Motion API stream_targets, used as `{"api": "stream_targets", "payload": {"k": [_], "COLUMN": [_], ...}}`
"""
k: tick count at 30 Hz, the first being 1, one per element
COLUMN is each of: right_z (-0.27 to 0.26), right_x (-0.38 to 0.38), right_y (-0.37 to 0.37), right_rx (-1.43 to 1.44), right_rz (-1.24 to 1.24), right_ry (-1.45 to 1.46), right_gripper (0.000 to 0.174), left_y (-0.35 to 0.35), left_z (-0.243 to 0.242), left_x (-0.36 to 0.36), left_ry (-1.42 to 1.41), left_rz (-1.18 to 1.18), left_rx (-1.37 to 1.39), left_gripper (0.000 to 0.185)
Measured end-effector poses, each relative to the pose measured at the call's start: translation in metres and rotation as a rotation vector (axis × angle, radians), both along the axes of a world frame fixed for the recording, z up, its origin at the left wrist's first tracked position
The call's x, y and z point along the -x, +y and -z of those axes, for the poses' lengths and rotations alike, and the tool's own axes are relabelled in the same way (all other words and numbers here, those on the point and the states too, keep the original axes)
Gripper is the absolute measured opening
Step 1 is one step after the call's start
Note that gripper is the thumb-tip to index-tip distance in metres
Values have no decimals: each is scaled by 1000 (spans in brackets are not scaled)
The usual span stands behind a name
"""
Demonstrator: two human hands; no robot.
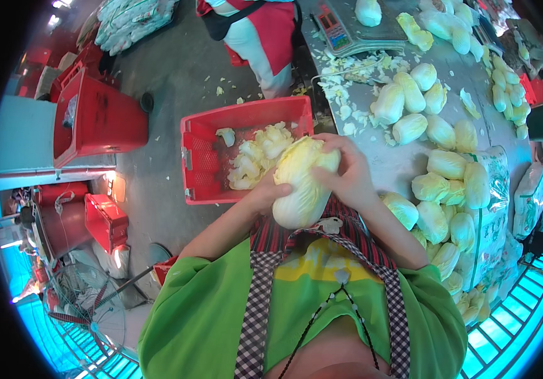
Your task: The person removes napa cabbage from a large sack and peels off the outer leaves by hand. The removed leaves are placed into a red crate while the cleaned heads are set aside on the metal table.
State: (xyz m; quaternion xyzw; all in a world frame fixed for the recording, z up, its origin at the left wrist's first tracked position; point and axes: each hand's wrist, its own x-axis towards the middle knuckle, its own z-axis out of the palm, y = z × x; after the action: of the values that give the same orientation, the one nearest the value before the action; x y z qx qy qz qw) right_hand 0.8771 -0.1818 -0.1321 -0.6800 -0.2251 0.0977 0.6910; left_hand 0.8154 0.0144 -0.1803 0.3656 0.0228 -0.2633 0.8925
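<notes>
A napa cabbage [302, 189] is held in front of my apron, its white base towards me and its yellow leafy end away. My left hand [271, 189] grips its left side, the thumb lying across the leaves. On the other side, my right hand [345, 168] presses fingers and thumb against the leafy upper end. Beyond the cabbage stands a red plastic crate [248, 109] on the floor. Loose yellow cabbage leaves [257, 154] lie inside it.
Right of me, a metal table [371, 151] bears several napa cabbages [411, 92], leaf scraps [342, 90] and a digital scale [371, 40]. A person [262, 42] stands beyond the crate. To the left are a red bin [110, 118], another red crate [105, 220] and a fan [87, 303].
</notes>
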Motion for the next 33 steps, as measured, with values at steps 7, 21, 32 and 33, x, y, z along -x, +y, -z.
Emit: {"api": "stream_targets", "payload": {"k": [7, 21, 32, 33], "right_z": [27, 40, 24, 26], "right_x": [33, -12, 35, 35], "right_y": [2, 86, 98, 94], "right_rx": [-378, -183, -187, -185], "right_rz": [140, -75, -358, -344], "right_ry": [493, 421, 485, 523], "right_gripper": [26, 78, 101, 100], "left_y": [29, 88, 63, 63], "left_z": [2, -13, -26, -27], "left_x": [42, 50, 32, 29], "left_ry": [16, -199, -206, -202], "left_rz": [-178, -626, -661, -648], "left_rx": [139, 88, -260, -154], "left_gripper": [107, 98, 53, 41]}}
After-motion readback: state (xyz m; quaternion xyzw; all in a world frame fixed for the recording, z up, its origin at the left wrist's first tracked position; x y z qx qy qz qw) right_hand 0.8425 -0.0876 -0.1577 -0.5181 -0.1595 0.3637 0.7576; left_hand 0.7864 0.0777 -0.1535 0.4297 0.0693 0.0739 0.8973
